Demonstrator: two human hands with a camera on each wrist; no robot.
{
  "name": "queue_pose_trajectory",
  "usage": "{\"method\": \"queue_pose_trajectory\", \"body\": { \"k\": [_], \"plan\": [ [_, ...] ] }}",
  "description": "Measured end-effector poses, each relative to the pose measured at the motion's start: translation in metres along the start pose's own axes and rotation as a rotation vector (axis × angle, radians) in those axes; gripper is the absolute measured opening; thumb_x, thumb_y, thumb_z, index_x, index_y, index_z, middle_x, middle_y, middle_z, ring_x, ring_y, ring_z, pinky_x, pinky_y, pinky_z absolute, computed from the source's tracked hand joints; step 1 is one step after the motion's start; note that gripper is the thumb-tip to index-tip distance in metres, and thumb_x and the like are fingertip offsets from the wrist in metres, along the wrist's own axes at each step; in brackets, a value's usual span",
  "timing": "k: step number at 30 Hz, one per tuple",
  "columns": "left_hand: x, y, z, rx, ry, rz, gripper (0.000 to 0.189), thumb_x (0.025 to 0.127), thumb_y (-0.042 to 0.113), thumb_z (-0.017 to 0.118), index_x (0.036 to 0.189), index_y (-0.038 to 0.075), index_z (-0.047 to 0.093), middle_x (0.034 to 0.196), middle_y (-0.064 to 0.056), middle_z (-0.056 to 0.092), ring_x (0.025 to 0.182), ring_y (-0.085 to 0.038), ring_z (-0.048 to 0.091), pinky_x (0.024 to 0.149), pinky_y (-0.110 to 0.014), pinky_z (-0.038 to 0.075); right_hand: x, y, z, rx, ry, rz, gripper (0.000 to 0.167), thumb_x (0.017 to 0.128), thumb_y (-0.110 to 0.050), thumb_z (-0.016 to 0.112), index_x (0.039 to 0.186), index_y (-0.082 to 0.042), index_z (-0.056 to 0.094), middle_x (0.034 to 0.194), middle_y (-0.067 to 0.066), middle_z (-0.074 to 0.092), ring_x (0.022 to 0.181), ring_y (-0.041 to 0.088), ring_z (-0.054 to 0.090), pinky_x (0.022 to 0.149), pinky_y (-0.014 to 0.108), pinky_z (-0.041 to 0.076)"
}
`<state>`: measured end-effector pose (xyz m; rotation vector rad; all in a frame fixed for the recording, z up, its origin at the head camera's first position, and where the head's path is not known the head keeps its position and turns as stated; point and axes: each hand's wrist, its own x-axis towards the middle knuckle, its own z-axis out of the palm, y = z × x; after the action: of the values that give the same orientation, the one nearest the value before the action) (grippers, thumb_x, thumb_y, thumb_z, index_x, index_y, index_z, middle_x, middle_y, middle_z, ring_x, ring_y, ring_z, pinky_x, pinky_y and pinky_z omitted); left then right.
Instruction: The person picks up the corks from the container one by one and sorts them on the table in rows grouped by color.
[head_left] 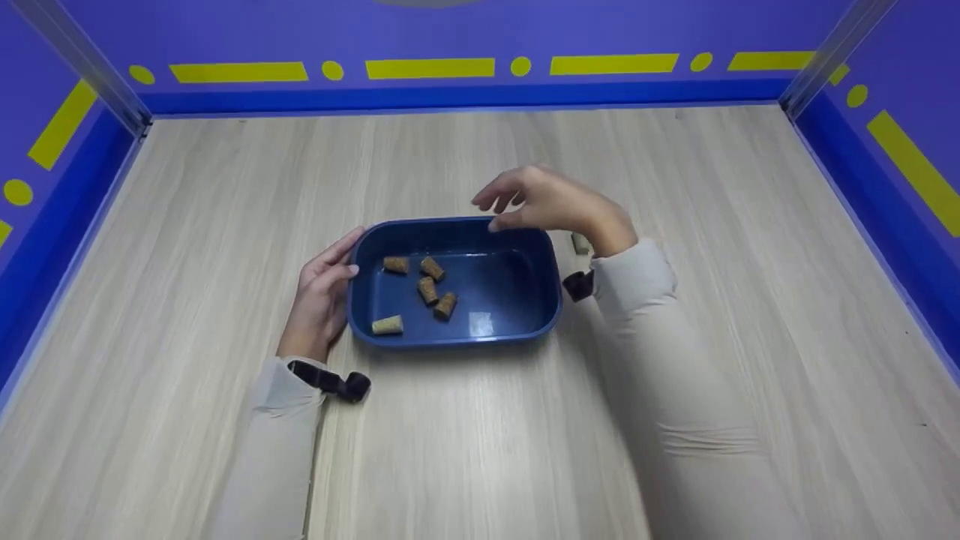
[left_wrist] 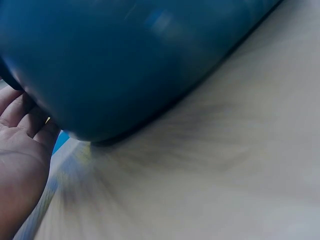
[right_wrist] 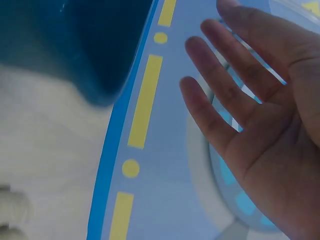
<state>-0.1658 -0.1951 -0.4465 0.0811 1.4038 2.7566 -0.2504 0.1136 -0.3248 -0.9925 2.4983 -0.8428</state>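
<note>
A dark blue plastic container [head_left: 495,330] stands in front of the person, with several corks [head_left: 427,290] inside it. Most of these corks are brown; one pale cork [head_left: 388,325] lies in the near left corner. The left hand [head_left: 319,296] grips the container's left end, thumb at the rim and fingers along the outer wall. Over the far right part of the rim is the right hand [head_left: 551,201], fingers loosely bent and holding nothing. In the right wrist view its fingers [right_wrist: 212,112] are spread apart, away from the container wall.
Another pale cork [head_left: 580,244] lies on the wooden table [head_left: 480,450] right of the container, partly hidden by the right wrist. Blue panels [head_left: 427,97] with yellow marks border the table at the back and sides.
</note>
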Motion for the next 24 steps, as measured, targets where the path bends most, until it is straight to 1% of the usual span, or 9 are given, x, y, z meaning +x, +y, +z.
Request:
{"method": "queue_pose_trajectory", "body": {
  "k": [3, 10, 13, 18, 21, 24],
  "plan": [
    [0.0, 0.0, 0.0, 0.002, 0.002, 0.003, 0.053, 0.084, -0.015, 0.041, 0.135, -0.005, 0.051, 0.125, -0.005, 0.063, 0.118, -0.014, 0.058, 0.09, -0.023, 0.051, 0.009, -0.008, 0.008, 0.025, -0.067, -0.026, 0.036, 0.086, -0.015, 0.07, 0.12, -0.006, 0.067, 0.114, 0.013, 0.069, 0.102, 0.023, 0.066, 0.091, 0.038, 0.053],
    [0.0, -0.001, -0.001, -0.001, -0.001, 0.009, 0.052, 0.083, -0.016, 0.04, 0.131, -0.002, 0.056, 0.125, -0.005, 0.064, 0.117, -0.013, 0.058, 0.09, -0.023, 0.051, 0.025, -0.026, 0.027, 0.034, -0.193, -0.042, 0.038, 0.086, -0.016, 0.071, 0.122, -0.007, 0.066, 0.113, 0.009, 0.07, 0.102, 0.018, 0.067, 0.088, 0.03, 0.054],
    [0.0, -0.001, -0.002, -0.006, -0.005, 0.008, 0.052, 0.084, -0.015, 0.04, 0.131, -0.002, 0.056, 0.125, -0.005, 0.064, 0.118, -0.013, 0.058, 0.09, -0.023, 0.051, 0.033, -0.032, 0.035, 0.084, -0.245, -0.042, 0.039, 0.085, -0.014, 0.072, 0.123, -0.006, 0.065, 0.113, 0.01, 0.07, 0.101, 0.017, 0.067, 0.085, 0.029, 0.055],
    [-0.001, 0.0, -0.002, 0.006, 0.004, -0.002, 0.053, 0.084, -0.014, 0.04, 0.134, -0.004, 0.053, 0.125, -0.004, 0.063, 0.118, -0.013, 0.058, 0.09, -0.023, 0.051, 0.046, -0.039, 0.049, 0.187, -0.317, -0.081, 0.038, 0.085, -0.011, 0.072, 0.121, -0.002, 0.066, 0.111, 0.012, 0.07, 0.1, 0.019, 0.068, 0.084, 0.029, 0.056],
    [0.0, 0.0, -0.001, 0.01, 0.013, -0.004, 0.053, 0.084, -0.014, 0.04, 0.134, -0.004, 0.052, 0.125, -0.004, 0.063, 0.119, -0.012, 0.057, 0.091, -0.023, 0.051, 0.053, -0.041, 0.059, 0.205, -0.354, -0.096, 0.036, 0.085, -0.011, 0.071, 0.12, -0.001, 0.066, 0.112, 0.013, 0.07, 0.1, 0.019, 0.068, 0.085, 0.027, 0.055],
    [0.001, 0.0, 0.0, 0.015, 0.017, -0.004, 0.053, 0.084, -0.014, 0.04, 0.134, -0.004, 0.052, 0.125, -0.003, 0.064, 0.119, -0.012, 0.057, 0.092, -0.023, 0.05, 0.058, -0.043, 0.066, 0.21, -0.388, -0.079, 0.036, 0.085, -0.011, 0.071, 0.119, -0.001, 0.066, 0.112, 0.012, 0.07, 0.1, 0.018, 0.068, 0.087, 0.027, 0.054]
  ]
}}
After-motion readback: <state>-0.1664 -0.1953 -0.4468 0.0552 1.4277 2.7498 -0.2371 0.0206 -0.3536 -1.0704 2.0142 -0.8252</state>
